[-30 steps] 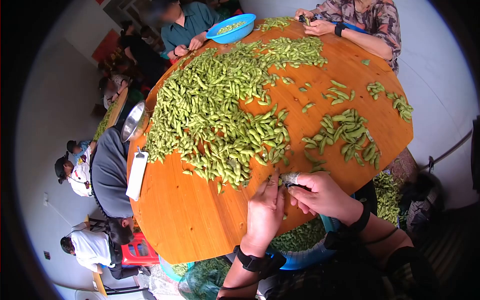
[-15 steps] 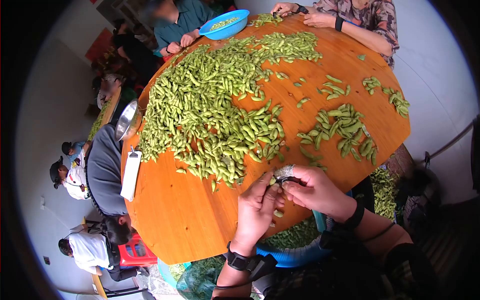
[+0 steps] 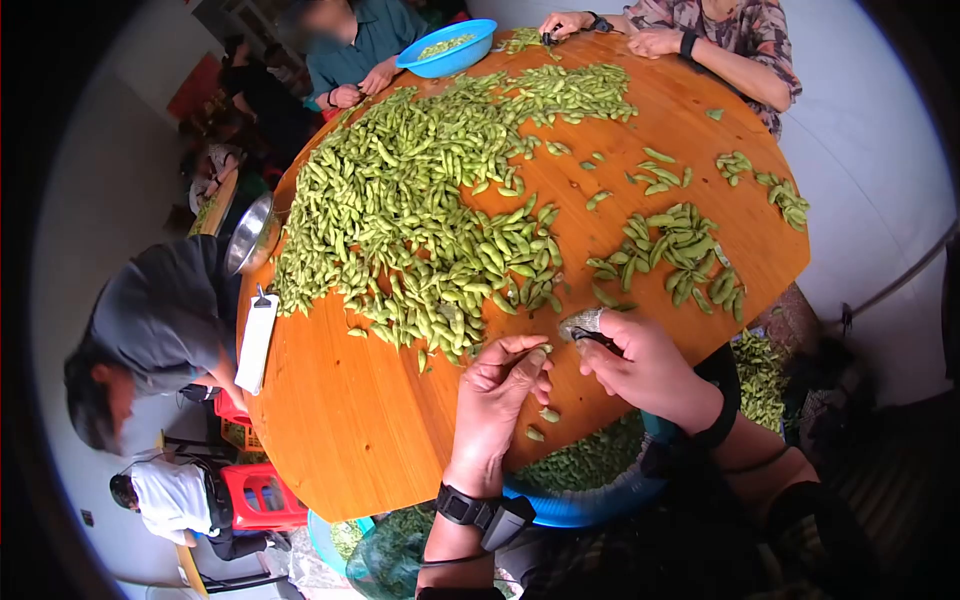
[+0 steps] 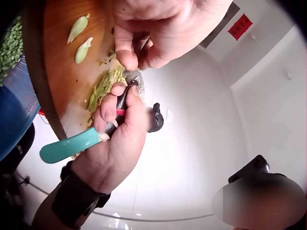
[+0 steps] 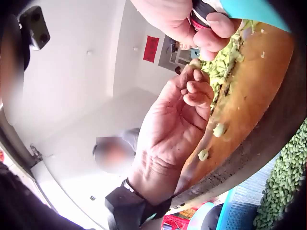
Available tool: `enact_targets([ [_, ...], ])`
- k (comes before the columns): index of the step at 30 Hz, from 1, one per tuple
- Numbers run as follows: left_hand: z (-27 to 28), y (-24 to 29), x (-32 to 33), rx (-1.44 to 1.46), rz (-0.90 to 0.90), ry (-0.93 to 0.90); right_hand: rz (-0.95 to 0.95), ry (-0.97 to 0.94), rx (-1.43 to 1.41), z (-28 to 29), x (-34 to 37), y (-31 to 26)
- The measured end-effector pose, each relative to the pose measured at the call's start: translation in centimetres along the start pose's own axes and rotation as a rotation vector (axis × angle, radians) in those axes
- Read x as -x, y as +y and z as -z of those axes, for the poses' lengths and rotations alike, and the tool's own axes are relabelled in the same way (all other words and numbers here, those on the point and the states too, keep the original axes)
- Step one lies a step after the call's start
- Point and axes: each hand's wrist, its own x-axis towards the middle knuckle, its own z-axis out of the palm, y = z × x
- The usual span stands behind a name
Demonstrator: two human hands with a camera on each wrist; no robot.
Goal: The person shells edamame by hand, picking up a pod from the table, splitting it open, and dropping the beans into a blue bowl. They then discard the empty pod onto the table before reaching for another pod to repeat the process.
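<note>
My left hand (image 3: 492, 400) pinches a small green soybean pod (image 5: 194, 63) between thumb and fingertips, just over the table's near edge. Close beside it, my right hand (image 3: 640, 372) grips a tool with a teal handle (image 4: 72, 145), its body wrapped in black with a red band. The tool's working end is mostly hidden by the fingers. A greyish mesh wrap (image 3: 580, 323) covers one of the right fingertips. Two pale green pods (image 4: 78, 28) lie on the wood below the left hand. Ahead of both hands spreads a large heap of soybean pods (image 3: 420, 220).
Smaller pod piles (image 3: 680, 250) lie on the wooden table (image 3: 350, 420) to the right. Below its near edge stands a blue basket (image 3: 560, 515) of green pods. A clipboard (image 3: 258, 342), steel bowl (image 3: 250, 235) and blue basin (image 3: 445, 60) stand around the heap. Other people sit opposite.
My hands have come apart, the left one drawing back toward me and leftward. A person in dark clothing at the left has risen and leans over beside the table. The head view has shifted slightly.
</note>
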Motion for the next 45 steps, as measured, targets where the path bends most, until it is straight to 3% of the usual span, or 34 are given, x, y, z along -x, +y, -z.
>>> enact_targets([
  [2,0.3,-0.3,-0.1,-0.012,-0.006,0.021,-0.006,0.014,-0.025,-0.6,0.1,-0.2],
  [4,0.9,-0.7,-0.3,0.138,0.025,0.013,0.123,-0.040,0.065,-1.4,0.3,0.6],
  [9,0.7,-0.5,-0.3,0.264,0.081,0.084,0.236,-0.015,0.090,-2.3,0.6,0.9],
  [11,0.4,-0.7,-0.5,0.030,-0.008,0.105,0.095,0.029,0.044,-2.0,0.4,0.8],
  [15,0.3,-1.6,-0.4,-0.151,-0.083,0.064,-0.047,-0.118,-0.086,-1.3,0.1,-0.8],
  [22,-0.3,-1.3,0.1,-0.678,-0.276,-0.026,-0.129,-0.176,-0.132,-0.8,-0.5,-0.5],
  [25,-0.7,-1.0,0.3,-0.623,-0.134,0.025,-0.162,-0.201,-0.139,-0.6,-0.5,-0.4],
  [28,-0.8,-0.9,0.3,-0.697,-0.201,0.033,-0.155,-0.238,-0.141,-0.7,-0.5,-0.3],
  [35,-0.3,-1.0,0.4,-0.628,-0.127,0.020,-0.099,-0.197,-0.163,-1.1,-0.6,1.0],
  [42,0.4,-0.9,-0.2,-0.096,0.025,-0.066,-0.267,-0.238,-0.303,0.2,-0.9,0.0],
  [45,0.2,-0.3,-0.1,0.014,0.067,-0.018,-0.151,-0.114,-0.189,-0.8,-0.3,-0.1],
])
